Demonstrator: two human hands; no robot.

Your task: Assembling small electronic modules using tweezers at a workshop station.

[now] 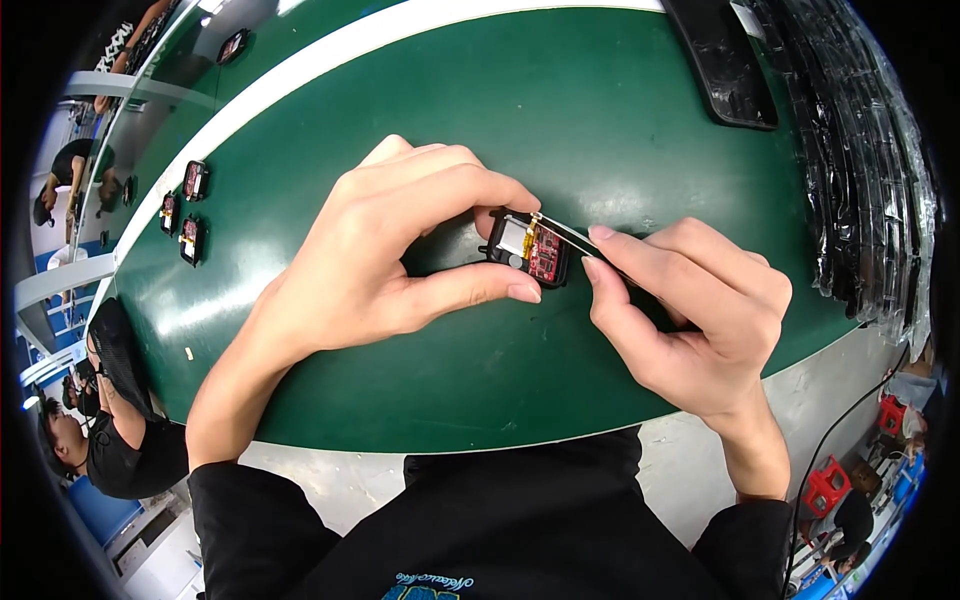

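Observation:
Between the thumb and fingers of my left hand (390, 245) sits a small black device housing (527, 250), its inside facing up. It shows a red circuit board, a silver-grey block and a strip of yellow tape or flex. My right hand (700, 305) pinches slim metal tweezers (568, 232). Their tips reach the upper edge of the housing, beside the yellow strip and close to my left fingertips. Whether the tips grip anything is too small to tell.
Several similar open devices (190, 240) lie at the left of the green table (560, 380). A black tray (735, 75) is at the far right, beside stacked clear-and-black plastic trays (850, 170). A person in black (125, 440) sits at the left. Red stools (827, 487) stand at lower right.

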